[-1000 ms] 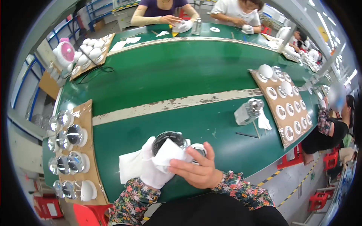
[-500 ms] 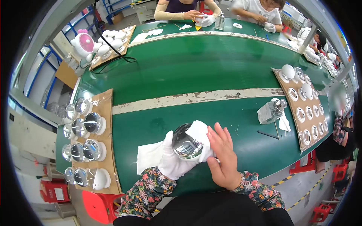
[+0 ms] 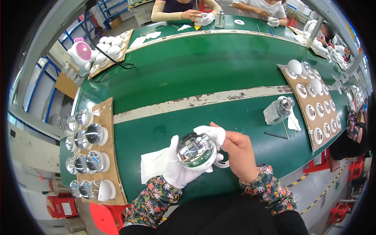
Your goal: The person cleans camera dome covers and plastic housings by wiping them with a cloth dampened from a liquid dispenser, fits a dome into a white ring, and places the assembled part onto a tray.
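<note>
My left hand (image 3: 178, 168), in a white glove, is wrapped round a shiny glass-like dome (image 3: 196, 150) with a white base and holds it over the green table. My bare right hand (image 3: 241, 150) pinches a white wiping cloth (image 3: 209, 132) between thumb and fingers at the dome's upper right edge. Behind the two hands, a white ring (image 3: 222, 162) lies on the table, partly hidden. A folded white cloth (image 3: 152, 166) rests flat to the left of my gloved hand.
On the left, a cardboard sheet (image 3: 102, 113) carries several domes. A second board (image 3: 296, 78) at the right bears white rings and domes. Between stand a pump bottle (image 3: 277, 111) and a dark stick (image 3: 275, 135). A pink-and-white fan (image 3: 82, 53) sits far left; co-workers sit opposite.
My right hand has gone from flat, spread fingers against the cloth to a pinch on it. The cloth has shifted to the dome's upper edge, baring its face. The white ring now shows.
</note>
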`<state>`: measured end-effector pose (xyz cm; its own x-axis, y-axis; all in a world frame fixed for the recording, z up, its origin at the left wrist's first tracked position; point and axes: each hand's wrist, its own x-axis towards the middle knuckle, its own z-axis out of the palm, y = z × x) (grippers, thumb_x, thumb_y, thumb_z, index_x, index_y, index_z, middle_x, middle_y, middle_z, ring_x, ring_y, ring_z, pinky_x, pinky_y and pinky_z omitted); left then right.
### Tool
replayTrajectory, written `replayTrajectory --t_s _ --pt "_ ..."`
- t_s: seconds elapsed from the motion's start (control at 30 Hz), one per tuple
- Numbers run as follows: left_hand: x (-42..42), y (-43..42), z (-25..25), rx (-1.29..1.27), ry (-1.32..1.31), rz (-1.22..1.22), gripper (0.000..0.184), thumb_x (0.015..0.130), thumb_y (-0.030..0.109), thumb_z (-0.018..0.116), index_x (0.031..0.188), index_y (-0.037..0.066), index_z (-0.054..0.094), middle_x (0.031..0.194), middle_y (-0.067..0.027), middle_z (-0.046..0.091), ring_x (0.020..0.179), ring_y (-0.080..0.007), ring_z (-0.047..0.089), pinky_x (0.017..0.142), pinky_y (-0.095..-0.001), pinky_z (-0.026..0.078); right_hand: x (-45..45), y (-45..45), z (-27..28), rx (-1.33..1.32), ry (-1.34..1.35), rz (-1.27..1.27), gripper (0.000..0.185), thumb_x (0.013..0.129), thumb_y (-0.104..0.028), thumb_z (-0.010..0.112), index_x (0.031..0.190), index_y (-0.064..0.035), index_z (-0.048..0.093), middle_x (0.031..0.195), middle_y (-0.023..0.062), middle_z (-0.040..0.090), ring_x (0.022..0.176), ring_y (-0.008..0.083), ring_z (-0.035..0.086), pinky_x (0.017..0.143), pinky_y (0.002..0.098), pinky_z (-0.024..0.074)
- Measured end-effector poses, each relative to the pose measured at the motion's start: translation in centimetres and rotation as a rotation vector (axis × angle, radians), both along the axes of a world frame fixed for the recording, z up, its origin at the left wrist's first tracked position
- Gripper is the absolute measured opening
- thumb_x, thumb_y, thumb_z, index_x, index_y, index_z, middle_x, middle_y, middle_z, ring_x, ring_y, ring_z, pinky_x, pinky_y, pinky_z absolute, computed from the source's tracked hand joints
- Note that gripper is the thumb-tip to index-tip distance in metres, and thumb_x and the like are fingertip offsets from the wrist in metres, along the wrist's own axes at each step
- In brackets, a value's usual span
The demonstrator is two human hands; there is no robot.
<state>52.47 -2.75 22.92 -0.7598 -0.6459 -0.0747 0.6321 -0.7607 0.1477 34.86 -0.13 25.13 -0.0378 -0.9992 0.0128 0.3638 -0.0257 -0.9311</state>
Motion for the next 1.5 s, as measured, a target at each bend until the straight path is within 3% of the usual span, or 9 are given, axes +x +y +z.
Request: replayTrajectory --t_s 0.2,0.33,0.43,0.53,0.67,0.83,1.07,1.3,1.5 --pt "0.2 0.3 0.2 0.075 -0.057 0.029 0.086 0.091 0.070 0.036 0.138 -0.001 0.043 0.127 -0.0257 0.053 0.114 -0.0460 0.056 0.065 -0.0487 0.056 -1.8 -0.2 0.3 0.023 -0.257 -0.025 0.022 0.097 -0.007 0.056 0.112 0.0042 0.067 0.113 0.0098 0.069 0.099 0.0144 0.063 0.091 0.0294 0.0477" --pt "0.3 0.4 1.0 0.095 -0.139 0.048 0.085 0.091 0.070 0.036 0.134 -0.003 0.045 0.125 -0.0256 0.053 0.109 -0.0423 0.058 0.062 -0.0443 0.053 -2.3 0.4 0.5 -0.022 -0.172 -0.083 0.023 0.097 -0.007 0.056 0.115 0.0040 0.066 0.114 0.0119 0.068 0.112 0.0178 0.060 0.095 0.0291 0.0449" --pt "0.1 0.3 1.2 0.100 -0.146 0.035 0.085 0.091 0.071 0.035 0.132 -0.002 0.047 0.124 -0.0252 0.055 0.107 -0.0400 0.059 0.061 -0.0420 0.051 -2.0 1.2 0.5 -0.099 -0.019 -0.108 0.023 0.096 -0.008 0.057 0.113 0.0022 0.067 0.116 0.0131 0.068 0.124 0.0247 0.055 0.102 0.0368 0.0399" --pt "0.5 -0.1 -0.1 0.016 0.049 -0.037 0.082 0.091 0.070 0.036 0.132 0.001 0.050 0.129 -0.0207 0.057 0.113 -0.0368 0.059 0.083 -0.0507 0.054 -2.1 1.7 1.1 -0.429 0.548 -0.120 0.022 0.092 -0.009 0.060 0.110 -0.0009 0.069 0.118 0.0131 0.068 0.130 0.0326 0.051 0.108 0.0459 0.0322" --pt "-0.5 0.3 1.1 0.129 -0.174 0.095 0.081 0.092 0.071 0.036 0.130 0.001 0.052 0.128 -0.0203 0.057 0.116 -0.0360 0.057 0.096 -0.0474 0.049 -0.5 2.9 1.5 -0.788 1.129 -0.158 0.024 0.081 -0.008 0.066 0.103 -0.0116 0.073 0.115 0.0027 0.070 0.125 0.0296 0.056 0.109 0.0477 0.0303" --pt "-0.4 0.4 1.8 0.209 -0.100 0.087 0.073 0.094 0.065 0.040 0.129 0.002 0.053 0.129 -0.0214 0.057 0.118 -0.0377 0.055 0.102 -0.0472 0.047 1.4 2.8 0.3 -0.940 1.332 -0.227 0.025 0.082 -0.012 0.064 0.105 -0.0158 0.074 0.122 -0.0040 0.067 0.124 0.0230 0.056 0.110 0.0469 0.0292" --pt "-0.2 0.1 1.4 0.164 -0.064 0.155 0.065 0.094 0.060 0.044 0.126 0.004 0.056 0.124 -0.0144 0.061 0.118 -0.0335 0.056 0.101 -0.0468 0.046 0.9 1.8 1.0 -0.662 1.145 -0.190 0.034 0.083 -0.009 0.063 0.117 -0.0129 0.069 0.125 0.0017 0.066 0.130 0.0290 0.051 0.114 0.0495 0.0216" --pt "-0.2 0.4 1.3 0.047 -0.260 0.069 0.068 0.089 0.070 0.042 0.123 0.013 0.059 0.114 -0.0112 0.064 0.095 -0.0299 0.062 0.064 -0.0408 0.048 -0.8 0.3 0.8 -0.393 0.705 0.014 0.029 0.094 -0.013 0.055 0.120 -0.0057 0.067 0.122 0.0084 0.067 0.135 0.0357 0.045 0.114 0.0510 0.0209" --pt "-0.6 0.6 2.0 0.072 -0.406 0.110 0.072 0.089 0.073 0.039 0.125 0.013 0.056 0.112 -0.0127 0.064 0.091 -0.0312 0.063 0.062 -0.0442 0.051 -0.9 0.0 0.0 -0.240 0.399 0.100 0.028 0.097 -0.017 0.054 0.118 -0.0029 0.067 0.121 0.0121 0.067 0.134 0.0358 0.045 0.113 0.0494 0.0249"
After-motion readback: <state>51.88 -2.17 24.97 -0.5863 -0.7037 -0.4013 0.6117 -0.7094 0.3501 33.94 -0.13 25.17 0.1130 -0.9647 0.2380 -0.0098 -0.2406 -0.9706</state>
